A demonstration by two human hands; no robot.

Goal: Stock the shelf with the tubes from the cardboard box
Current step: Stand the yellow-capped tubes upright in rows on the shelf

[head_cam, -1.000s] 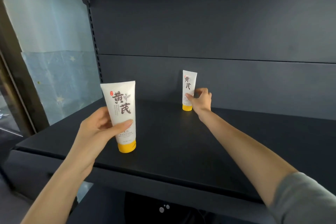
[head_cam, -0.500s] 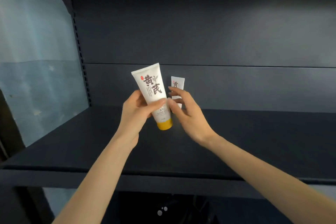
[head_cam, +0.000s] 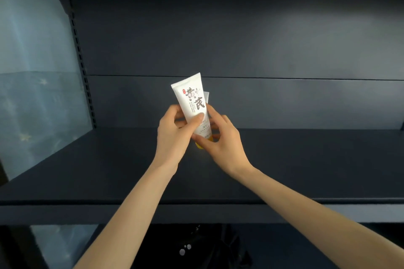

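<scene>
A white tube [head_cam: 192, 102] is held nearly upright over the middle of the shelf [head_cam: 87, 170], towards its back edge, with the grip of the left hand [head_cam: 175, 135] clamped round its body and the right hand [head_cam: 223, 140] pinched on its lower end. A second tube [head_cam: 206, 97] is glimpsed just behind it, so stocking is judged barely begun: one seemingly placed, this one not yet set down.

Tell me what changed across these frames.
The right hand let go of the rear tube and came back to grip the held tube near its cap. The left hand carried that tube from the left to the centre. The rear tube stays at the back of the shelf.
</scene>
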